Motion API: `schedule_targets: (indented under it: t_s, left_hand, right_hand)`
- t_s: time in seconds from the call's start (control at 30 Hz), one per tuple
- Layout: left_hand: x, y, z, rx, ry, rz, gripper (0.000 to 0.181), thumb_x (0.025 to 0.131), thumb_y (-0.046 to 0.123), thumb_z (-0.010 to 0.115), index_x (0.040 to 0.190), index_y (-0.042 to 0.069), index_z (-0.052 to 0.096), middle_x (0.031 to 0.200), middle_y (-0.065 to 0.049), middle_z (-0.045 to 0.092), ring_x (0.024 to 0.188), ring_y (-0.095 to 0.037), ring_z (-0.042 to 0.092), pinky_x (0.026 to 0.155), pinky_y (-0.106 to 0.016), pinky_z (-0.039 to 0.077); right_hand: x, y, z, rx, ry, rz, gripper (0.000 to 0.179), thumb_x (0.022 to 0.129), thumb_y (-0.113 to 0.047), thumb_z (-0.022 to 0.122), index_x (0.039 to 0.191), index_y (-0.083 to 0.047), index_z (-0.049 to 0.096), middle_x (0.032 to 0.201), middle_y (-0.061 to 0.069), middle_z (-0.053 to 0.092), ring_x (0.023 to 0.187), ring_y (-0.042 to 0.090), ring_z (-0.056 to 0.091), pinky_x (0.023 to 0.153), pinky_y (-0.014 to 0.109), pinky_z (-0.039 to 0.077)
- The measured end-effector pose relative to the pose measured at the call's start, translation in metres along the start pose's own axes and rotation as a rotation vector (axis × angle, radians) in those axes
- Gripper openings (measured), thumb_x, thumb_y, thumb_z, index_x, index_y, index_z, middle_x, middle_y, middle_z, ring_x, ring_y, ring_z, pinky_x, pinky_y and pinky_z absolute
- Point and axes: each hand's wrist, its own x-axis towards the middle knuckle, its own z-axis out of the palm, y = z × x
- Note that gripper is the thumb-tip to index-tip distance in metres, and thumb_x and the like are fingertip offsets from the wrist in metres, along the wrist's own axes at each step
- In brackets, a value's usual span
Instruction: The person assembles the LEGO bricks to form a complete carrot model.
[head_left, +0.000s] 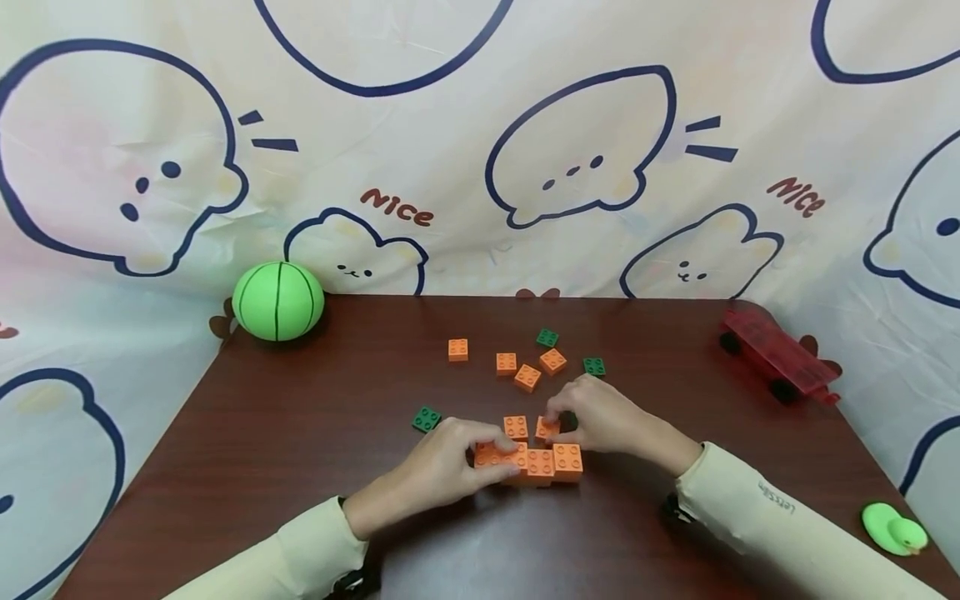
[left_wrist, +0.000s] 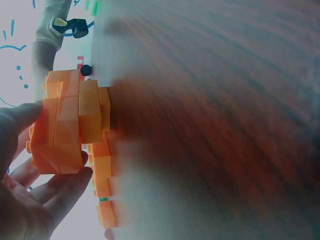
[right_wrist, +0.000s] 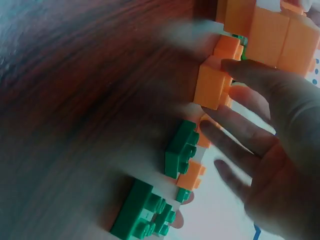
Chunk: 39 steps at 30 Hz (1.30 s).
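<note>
My left hand (head_left: 461,458) grips a joined block of orange toy bricks (head_left: 540,465) by its left end. In the left wrist view, the thumb lies on one side of this orange block (left_wrist: 67,130) and fingers on the other. Just behind it, my right hand (head_left: 607,417) pinches a single orange brick (head_left: 547,428) between thumb and finger. The right wrist view shows this brick (right_wrist: 212,85) low over or on the table; which one I cannot tell. A loose orange brick (head_left: 515,427) sits left of it. A green brick (head_left: 570,419) is partly hidden by the right hand.
Several loose orange bricks (head_left: 527,378) and green bricks (head_left: 547,337) lie farther back on the brown table (head_left: 360,367). Another green brick (head_left: 427,419) is near the left hand. A green ball (head_left: 278,302), a red toy car (head_left: 780,354) and a green toy duck (head_left: 895,529) stand around the edges.
</note>
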Motion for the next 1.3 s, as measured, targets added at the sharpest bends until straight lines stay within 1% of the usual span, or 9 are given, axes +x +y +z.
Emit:
schedule_targets:
  t_s: [0.1,0.23,0.3,0.4,0.5,0.63,0.87,1.1,1.3]
  left_hand:
    - [0.000,-0.001,0.000,0.007,0.001,-0.007,0.012,0.092,0.033,0.079,0.100,0.025,0.078,0.100,0.008,0.079,0.063,0.005,0.054,0.060,-0.017,0.049]
    - [0.001,0.000,-0.001,0.009,-0.003,0.004,0.013,0.092,0.033,0.079,0.100,0.024,0.078,0.099,0.006,0.079,0.058,0.002,0.052,0.058,-0.017,0.047]
    - [0.001,0.000,-0.001,0.006,-0.008,0.015,0.013,0.092,0.033,0.079,0.100,0.022,0.077,0.098,0.004,0.080,0.053,0.001,0.047,0.054,-0.017,0.044]
    - [0.001,0.000,-0.002,0.008,-0.007,0.028,0.012,0.092,0.032,0.079,0.099,0.022,0.077,0.098,0.005,0.080,0.056,0.004,0.049,0.056,-0.017,0.046]
    - [0.001,-0.001,-0.003,0.011,-0.005,0.028,0.011,0.091,0.030,0.080,0.099,0.023,0.077,0.099,0.006,0.079,0.060,0.005,0.051,0.059,-0.017,0.048]
    - [0.001,-0.002,-0.004,0.018,-0.005,0.026,0.012,0.091,0.030,0.080,0.100,0.023,0.077,0.100,0.006,0.080,0.064,0.004,0.053,0.062,-0.017,0.049]
    - [0.002,-0.001,-0.004,0.006,-0.014,0.024,0.012,0.092,0.030,0.079,0.101,0.022,0.078,0.101,0.006,0.080,0.064,0.005,0.052,0.061,-0.016,0.048]
    - [0.002,0.000,-0.003,0.005,-0.020,0.018,0.013,0.092,0.030,0.079,0.101,0.021,0.077,0.101,0.004,0.079,0.061,0.006,0.050,0.060,-0.016,0.048]
    - [0.001,-0.002,-0.002,-0.002,-0.013,0.024,0.014,0.092,0.030,0.079,0.102,0.020,0.077,0.102,0.003,0.080,0.063,0.005,0.052,0.061,-0.016,0.049]
  right_hand:
    - [0.000,0.000,-0.008,0.026,0.017,0.030,0.014,0.084,-0.029,0.086,0.095,-0.021,0.080,0.092,-0.009,0.077,0.084,0.005,0.067,0.080,0.029,0.060]
    - [-0.005,-0.009,-0.026,0.136,0.104,0.052,0.018,0.084,-0.023,0.084,0.101,-0.018,0.081,0.098,-0.004,0.079,0.087,0.010,0.070,0.078,0.030,0.062]
    - [-0.010,-0.016,-0.033,0.206,0.142,0.000,0.018,0.084,-0.018,0.084,0.102,-0.016,0.080,0.100,-0.003,0.079,0.088,0.011,0.071,0.077,0.032,0.062]
    - [-0.016,-0.028,-0.036,0.252,0.171,-0.126,0.016,0.085,-0.013,0.082,0.100,-0.014,0.080,0.101,-0.002,0.078,0.089,0.008,0.072,0.076,0.029,0.062]
    - [-0.021,-0.040,-0.032,0.229,0.196,-0.227,0.011,0.086,-0.011,0.081,0.096,-0.013,0.079,0.101,-0.001,0.077,0.088,0.005,0.072,0.074,0.022,0.060]
    - [-0.024,-0.049,-0.025,0.191,0.231,-0.282,0.008,0.086,-0.011,0.081,0.092,-0.013,0.077,0.102,0.000,0.076,0.086,0.005,0.071,0.073,0.015,0.057]
    - [-0.025,-0.052,-0.021,0.188,0.235,-0.272,0.008,0.086,-0.009,0.079,0.086,-0.016,0.074,0.100,-0.002,0.074,0.081,0.004,0.068,0.067,0.014,0.054]
    - [-0.029,-0.053,-0.016,0.161,0.152,-0.204,0.011,0.086,-0.013,0.081,0.096,-0.014,0.078,0.104,-0.001,0.075,0.083,0.004,0.065,0.069,0.011,0.052]
    - [-0.031,-0.053,-0.013,0.157,0.142,-0.176,0.012,0.087,-0.016,0.082,0.098,-0.015,0.077,0.107,-0.001,0.075,0.085,0.004,0.067,0.072,0.013,0.054]
